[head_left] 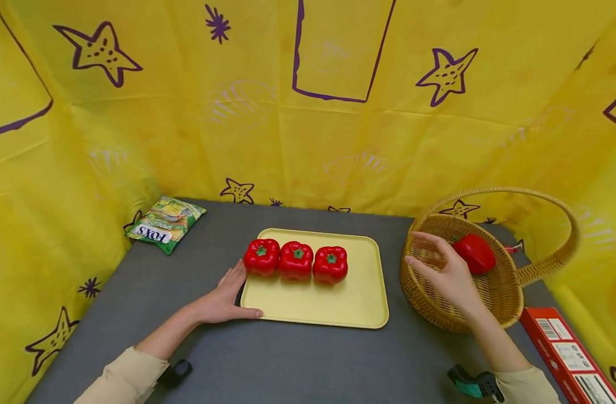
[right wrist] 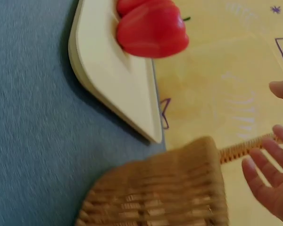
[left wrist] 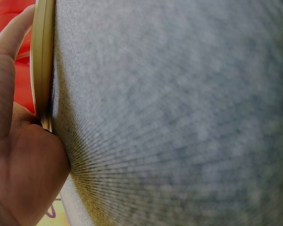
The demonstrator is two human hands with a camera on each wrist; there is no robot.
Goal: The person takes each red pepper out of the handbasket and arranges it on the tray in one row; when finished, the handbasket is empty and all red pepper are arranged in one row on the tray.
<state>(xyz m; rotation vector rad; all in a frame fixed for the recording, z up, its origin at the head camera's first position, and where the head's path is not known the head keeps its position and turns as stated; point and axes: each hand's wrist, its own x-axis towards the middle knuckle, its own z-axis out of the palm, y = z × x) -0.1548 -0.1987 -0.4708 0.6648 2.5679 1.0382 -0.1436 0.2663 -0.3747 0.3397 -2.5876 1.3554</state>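
Observation:
Three red bell peppers (head_left: 295,268) with green stems sit in a row on a pale yellow tray (head_left: 313,307). At the tray's left side, my left hand (head_left: 222,300) rests with fingers spread along its edge, the thumb on the near rim. The left wrist view shows the tray's edge (left wrist: 43,61) against that hand. My right hand (head_left: 451,275) hovers over a wicker basket (head_left: 431,311), thumb and fingers apart with nothing between them. Inside the basket, to the right of this hand, lies another red bell pepper (head_left: 476,253).
A green snack packet (head_left: 166,223) lies at the table's back left. Right of the basket is a red box (head_left: 570,356) with white labels. The basket's tall handle (head_left: 565,224) arches up on the right. Yellow patterned cloth (head_left: 267,129) encloses the table (head_left: 308,365).

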